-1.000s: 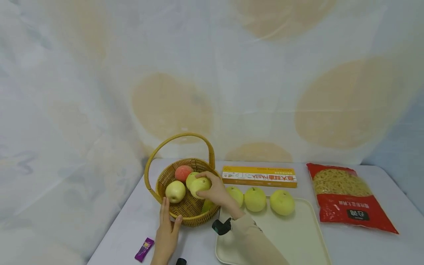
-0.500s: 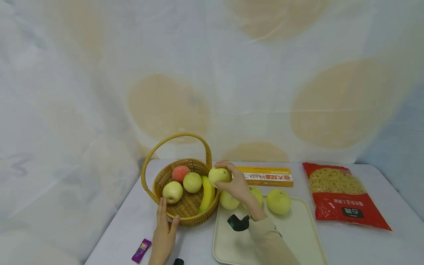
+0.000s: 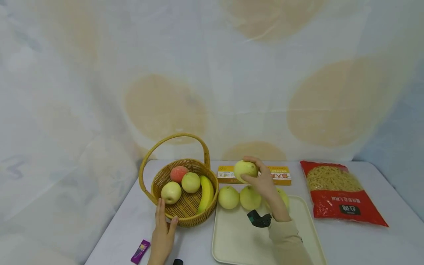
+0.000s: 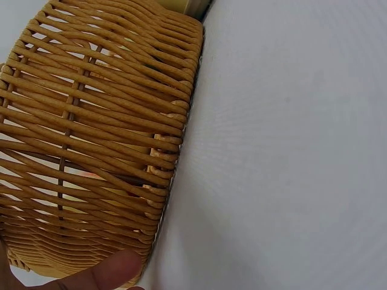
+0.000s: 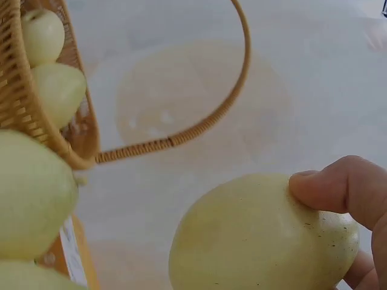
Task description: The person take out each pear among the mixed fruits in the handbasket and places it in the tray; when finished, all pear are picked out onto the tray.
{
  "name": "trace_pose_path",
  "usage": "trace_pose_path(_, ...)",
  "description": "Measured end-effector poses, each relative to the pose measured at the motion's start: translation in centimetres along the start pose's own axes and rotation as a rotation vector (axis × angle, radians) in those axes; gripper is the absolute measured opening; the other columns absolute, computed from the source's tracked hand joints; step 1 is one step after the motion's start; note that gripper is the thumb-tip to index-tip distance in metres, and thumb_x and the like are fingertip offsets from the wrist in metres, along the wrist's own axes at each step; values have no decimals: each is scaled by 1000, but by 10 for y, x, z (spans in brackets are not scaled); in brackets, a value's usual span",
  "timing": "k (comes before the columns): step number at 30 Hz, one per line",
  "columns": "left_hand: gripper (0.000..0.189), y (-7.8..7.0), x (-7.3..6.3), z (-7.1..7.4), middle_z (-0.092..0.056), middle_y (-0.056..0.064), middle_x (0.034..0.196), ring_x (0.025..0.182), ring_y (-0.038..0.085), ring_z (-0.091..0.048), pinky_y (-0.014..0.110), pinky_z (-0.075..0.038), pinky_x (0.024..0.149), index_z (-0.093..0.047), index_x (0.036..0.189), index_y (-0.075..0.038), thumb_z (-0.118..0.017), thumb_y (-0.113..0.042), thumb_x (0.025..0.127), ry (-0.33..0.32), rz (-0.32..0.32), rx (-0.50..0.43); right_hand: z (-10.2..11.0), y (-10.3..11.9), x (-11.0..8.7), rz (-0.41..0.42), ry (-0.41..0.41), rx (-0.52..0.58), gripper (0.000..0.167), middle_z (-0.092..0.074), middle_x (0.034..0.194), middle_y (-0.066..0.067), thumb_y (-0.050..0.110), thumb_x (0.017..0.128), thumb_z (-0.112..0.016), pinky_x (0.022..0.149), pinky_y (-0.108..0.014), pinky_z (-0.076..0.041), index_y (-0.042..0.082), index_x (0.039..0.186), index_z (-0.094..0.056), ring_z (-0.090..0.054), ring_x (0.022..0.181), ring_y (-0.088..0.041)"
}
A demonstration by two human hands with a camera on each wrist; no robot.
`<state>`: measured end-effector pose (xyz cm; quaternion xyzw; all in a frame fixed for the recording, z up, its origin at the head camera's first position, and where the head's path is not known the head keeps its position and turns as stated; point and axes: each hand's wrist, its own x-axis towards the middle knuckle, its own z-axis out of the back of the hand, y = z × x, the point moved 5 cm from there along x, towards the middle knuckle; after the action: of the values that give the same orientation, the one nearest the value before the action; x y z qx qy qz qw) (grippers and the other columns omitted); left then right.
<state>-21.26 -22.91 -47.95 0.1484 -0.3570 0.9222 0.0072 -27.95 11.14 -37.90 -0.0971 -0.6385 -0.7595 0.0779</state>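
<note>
My right hand [image 3: 266,184] grips a round yellow-green pear [image 3: 245,171], lifted over the back of the cream tray [image 3: 238,239]; the thumb presses on the pear [image 5: 254,241] in the right wrist view. Below it, three similar pears [image 3: 228,197] sit in a row at the tray's back, one partly hidden by the wrist. My left hand [image 3: 162,235] rests with straight fingers against the near left side of the wicker basket [image 3: 195,221]. Inside the basket lie a red round fruit [image 3: 179,173], two pale green fruits [image 3: 171,193] and a banana [image 3: 207,193].
Behind the tray lies an orange and white pasta box [image 3: 281,175]. A red bag of pasta [image 3: 347,198] lies to the right. A small purple packet [image 3: 140,251] is on the table left of my left hand. The basket's tall handle [image 3: 179,135] arches above its back.
My right hand has carried the pear out of the basket, rightward over the rim to above the tray's back, uncovering the banana. The left hand stays at the basket.
</note>
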Motion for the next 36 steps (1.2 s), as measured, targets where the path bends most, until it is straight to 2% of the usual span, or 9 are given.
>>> trace_pose_path(6, 73, -1, 1, -1, -6, 15, 163, 113, 49, -57, 55, -54, 75, -1, 157, -16, -47, -30, 103, 12, 7, -3, 29, -8, -7, -24, -29, -47, 52, -44, 148, -6, 2, 86, -68, 93, -33, -47, 12, 135, -52, -45, 123, -28)
trace_pose_path(10, 73, 0, 0, -1, -5, 14, 164, 113, 50, -56, 58, -53, 77, -1, 157, -15, -47, -31, 103, 17, 14, 2, 51, -17, -13, -60, -65, -97, 54, -44, 146, -11, 6, 88, -67, 88, -22, -44, 12, 138, -49, -45, 121, -28)
trace_pose_path(12, 73, 1, 0, -2, -5, 14, 164, 113, 49, -57, 58, -53, 77, -1, 157, -16, -47, -31, 103, 19, 16, 6, 64, -21, -17, -82, -94, -136, 54, -43, 146, -13, 9, 90, -66, 90, -27, -45, 12, 141, -47, -44, 123, -30)
trace_pose_path(14, 73, 1, 0, -3, -5, 14, 164, 111, 49, -58, 58, -53, 76, -1, 157, -16, -47, -31, 103, 14, 17, 10, 76, -24, -21, -110, -115, -149, 56, -39, 148, -15, 11, 91, -66, 97, -37, -45, 11, 142, -44, -42, 127, -34)
trace_pose_path(18, 73, 4, 1, -3, -5, 13, 164, 109, 49, -58, 58, -53, 76, -1, 157, -17, -47, -32, 103, 8, 16, 13, 97, -31, -32, -182, -145, -161, 58, -32, 153, -16, 15, 92, -65, 107, -57, -35, 11, 145, -40, -32, 137, -40)
trace_pose_path(22, 74, 6, 1, -2, -5, 13, 164, 109, 50, -58, 57, -53, 73, -1, 157, -17, -47, -32, 102, 5, 20, 9, 113, -41, -44, -251, -173, -157, 61, -26, 157, -17, 19, 93, -64, 111, -59, -31, 11, 147, -36, -26, 141, -41)
trace_pose_path(27, 74, 6, 1, -1, -2, 12, 164, 115, 54, -54, 62, -51, 78, 2, 157, -18, -46, -35, 103, 25, 44, 0, 127, -53, -57, -275, -190, -195, 62, -27, 156, -20, 20, 93, -64, 107, -56, -33, 9, 147, -36, -30, 136, -39)
trace_pose_path(30, 74, 5, 1, -2, -1, 12, 164, 120, 55, -49, 64, -49, 84, 2, 157, -18, -45, -35, 103, 39, 53, -3, 133, -59, -62, -275, -165, -239, 63, -25, 156, -21, 24, 94, -64, 106, -59, -31, 9, 147, -36, -28, 136, -41)
trace_pose_path(36, 73, 1, 1, -1, -1, 12, 164, 126, 54, -44, 65, -47, 87, 2, 157, -17, -44, -34, 103, 43, 47, -6, 137, -70, -71, -296, -54, -292, 64, -24, 155, -24, 29, 92, -66, 107, -63, -28, 8, 146, -38, -26, 136, -43)
